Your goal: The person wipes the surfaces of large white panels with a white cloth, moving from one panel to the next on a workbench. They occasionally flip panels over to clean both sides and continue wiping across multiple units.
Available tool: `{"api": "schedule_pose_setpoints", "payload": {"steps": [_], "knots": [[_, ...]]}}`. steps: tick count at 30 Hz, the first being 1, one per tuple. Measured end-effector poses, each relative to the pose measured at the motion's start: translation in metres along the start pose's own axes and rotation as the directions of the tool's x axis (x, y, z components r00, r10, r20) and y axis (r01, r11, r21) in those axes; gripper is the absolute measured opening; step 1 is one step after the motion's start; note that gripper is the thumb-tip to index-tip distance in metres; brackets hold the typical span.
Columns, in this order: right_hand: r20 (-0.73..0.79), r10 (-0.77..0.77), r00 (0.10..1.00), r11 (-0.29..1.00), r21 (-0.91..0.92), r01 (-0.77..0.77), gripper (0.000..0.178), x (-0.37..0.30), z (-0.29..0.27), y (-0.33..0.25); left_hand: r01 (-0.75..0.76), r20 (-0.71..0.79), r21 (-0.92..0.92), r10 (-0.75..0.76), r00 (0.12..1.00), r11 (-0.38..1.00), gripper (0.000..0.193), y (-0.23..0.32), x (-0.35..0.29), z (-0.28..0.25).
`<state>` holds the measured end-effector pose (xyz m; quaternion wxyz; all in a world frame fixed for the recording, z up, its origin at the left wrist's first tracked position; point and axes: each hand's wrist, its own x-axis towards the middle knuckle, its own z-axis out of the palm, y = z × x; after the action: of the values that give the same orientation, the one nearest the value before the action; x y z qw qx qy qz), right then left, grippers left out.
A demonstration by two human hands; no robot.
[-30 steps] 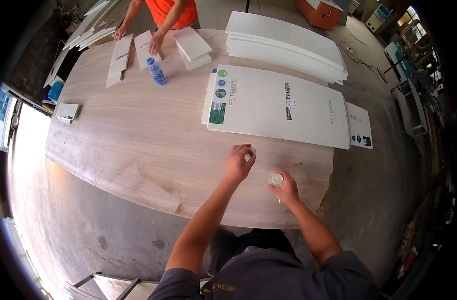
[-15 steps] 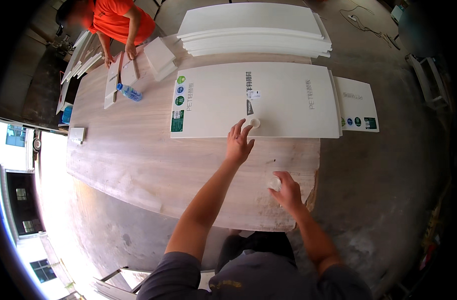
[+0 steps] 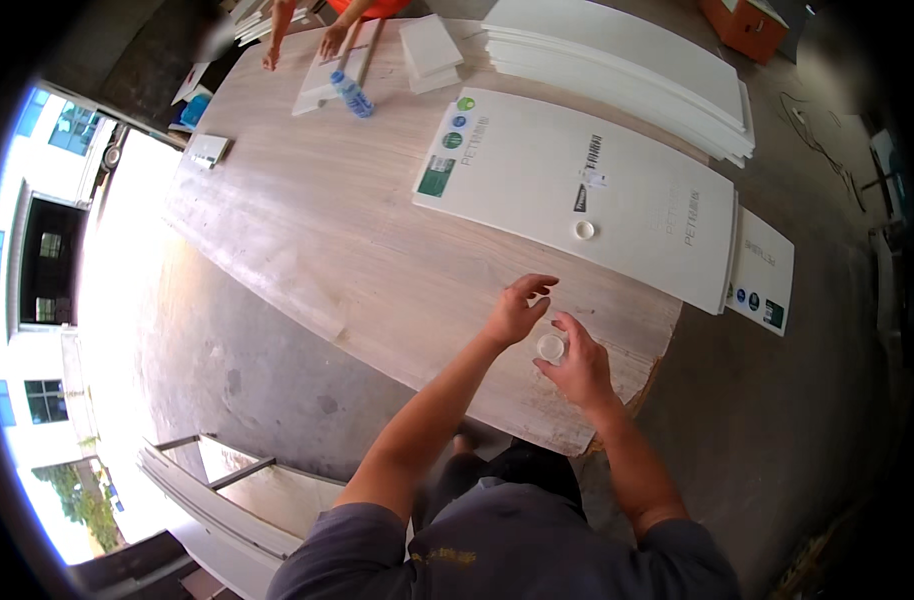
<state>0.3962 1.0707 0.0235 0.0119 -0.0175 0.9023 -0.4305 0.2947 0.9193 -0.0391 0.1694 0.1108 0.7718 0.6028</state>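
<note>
My right hand (image 3: 580,372) grips a small round white jar (image 3: 551,347), open at the top, just above the near end of the wooden table (image 3: 307,220). My left hand (image 3: 517,310) hovers right beside the jar with its fingers spread and curled, holding nothing. A small white round cap (image 3: 584,230) lies by itself on the large white panel (image 3: 617,190), a little beyond both hands.
A stack of long white panels (image 3: 627,60) lies at the back right. A smaller printed white sheet (image 3: 762,270) hangs off the table's right edge. At the far end another person's hands (image 3: 332,40) rest near a plastic water bottle (image 3: 354,95) and small white boards (image 3: 429,45).
My left hand reached out to the white panel, left the white cap there, and came back beside the jar. My right hand stayed put with the jar.
</note>
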Motion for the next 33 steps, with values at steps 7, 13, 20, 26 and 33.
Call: {"api": "schedule_pose_setpoints", "payload": {"steps": [7, 13, 20, 26, 33], "knots": [[0.253, -0.232, 0.939, 0.972, 0.104, 0.212, 0.078, -0.012, 0.022, -0.063, -0.156, 0.105, -0.181, 0.177, 0.979, 0.971, 0.087, 0.045, -0.168, -0.056], [0.545, -0.566, 0.619, 0.82, 0.454, 0.35, 0.069, -0.048, 0.067, -0.163, -0.131, -0.443, -0.034, 0.103, 0.89, 0.991, 0.084, 0.071, -0.314, -0.07], [0.794, -0.459, 0.397, 0.71, 0.597, -0.374, 0.034, -0.086, 0.137, -0.206, 0.036, -0.933, 0.055, 0.038, 0.359, 0.998, 0.08, 0.09, -0.48, -0.085], [0.979, -0.2, 0.033, 0.937, 0.201, -0.287, 0.048, -0.146, 0.197, -0.239, 0.28, -0.983, -0.032, 0.021, -0.184, 0.959, 0.077, 0.061, -0.649, -0.064], [0.92, -0.132, -0.37, 0.768, -0.141, -0.625, 0.064, -0.22, 0.275, -0.335, 0.432, -0.748, -0.278, 0.089, -0.658, 0.858, 0.065, 0.019, -0.787, 0.009]]}}
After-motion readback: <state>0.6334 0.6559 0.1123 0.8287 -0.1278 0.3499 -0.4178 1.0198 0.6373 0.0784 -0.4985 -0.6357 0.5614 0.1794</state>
